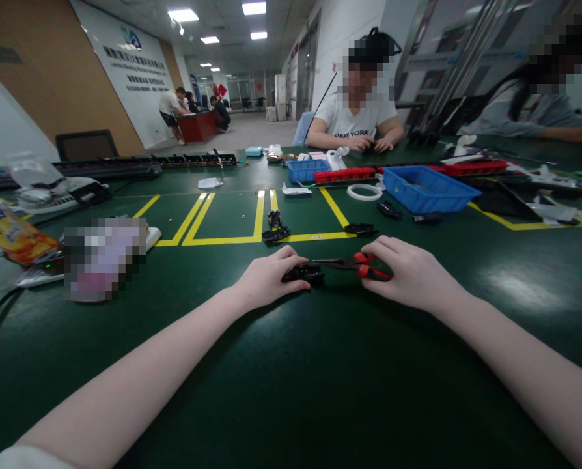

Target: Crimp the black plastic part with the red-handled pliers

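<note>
My left hand (274, 279) grips a small black plastic part (315, 273) between thumb and fingers, low over the green table (291, 365). In my right hand (405, 270) are red-handled needle-nose pliers (366, 266). Their dark jaws point left and reach the upper edge of the black part; whether they touch it I cannot tell. Beyond my hands lie more black plastic pieces (275, 233), with another black piece (360, 229) to their right.
A blue bin (425, 189) stands at the back right near a white ring of tape (364, 191). A smaller blue bin (308, 171) and red strips (344, 176) lie behind. A phone (108, 260) and snack bag (15, 228) are left. A person (354, 120) sits opposite.
</note>
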{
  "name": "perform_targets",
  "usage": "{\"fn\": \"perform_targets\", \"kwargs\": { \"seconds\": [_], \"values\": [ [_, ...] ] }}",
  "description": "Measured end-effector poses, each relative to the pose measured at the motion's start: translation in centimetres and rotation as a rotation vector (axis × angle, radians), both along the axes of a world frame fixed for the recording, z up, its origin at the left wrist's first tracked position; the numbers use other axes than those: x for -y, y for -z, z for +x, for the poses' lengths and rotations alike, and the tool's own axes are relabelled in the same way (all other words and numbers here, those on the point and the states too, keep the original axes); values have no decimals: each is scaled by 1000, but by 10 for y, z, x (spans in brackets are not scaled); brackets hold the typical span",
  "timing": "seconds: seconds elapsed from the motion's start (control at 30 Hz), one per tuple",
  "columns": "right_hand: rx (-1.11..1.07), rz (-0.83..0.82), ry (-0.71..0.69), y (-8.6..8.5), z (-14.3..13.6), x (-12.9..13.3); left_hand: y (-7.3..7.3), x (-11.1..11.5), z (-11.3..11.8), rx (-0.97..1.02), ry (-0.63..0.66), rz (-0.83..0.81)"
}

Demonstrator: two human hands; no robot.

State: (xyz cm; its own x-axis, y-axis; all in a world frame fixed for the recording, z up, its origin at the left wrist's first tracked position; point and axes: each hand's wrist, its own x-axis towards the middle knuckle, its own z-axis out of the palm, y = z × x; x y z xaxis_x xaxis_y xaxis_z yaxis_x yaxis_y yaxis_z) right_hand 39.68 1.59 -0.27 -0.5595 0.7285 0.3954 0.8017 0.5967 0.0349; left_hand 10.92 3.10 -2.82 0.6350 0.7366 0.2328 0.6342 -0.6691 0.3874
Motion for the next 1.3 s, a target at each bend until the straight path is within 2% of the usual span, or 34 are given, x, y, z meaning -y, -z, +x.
{"fn": "perform_targets", "kwargs": {
  "seconds": [0.3, 0.6, 0.8, 1.3],
  "values": [
    [88, 139, -101, 5, -7, 0, -3, -1, -1, 56, 0, -79],
    [-33, 120, 2, 4, -16, 10, -6, -1, -4, 147, -57, -245],
    [59, 106, 7, 9, -19, 5, -10, 4, -1, 64, -41, -195],
    [59, 89, 45, 17, -27, 1, -8, 8, 5, -132, 39, 41]
  ]
}}
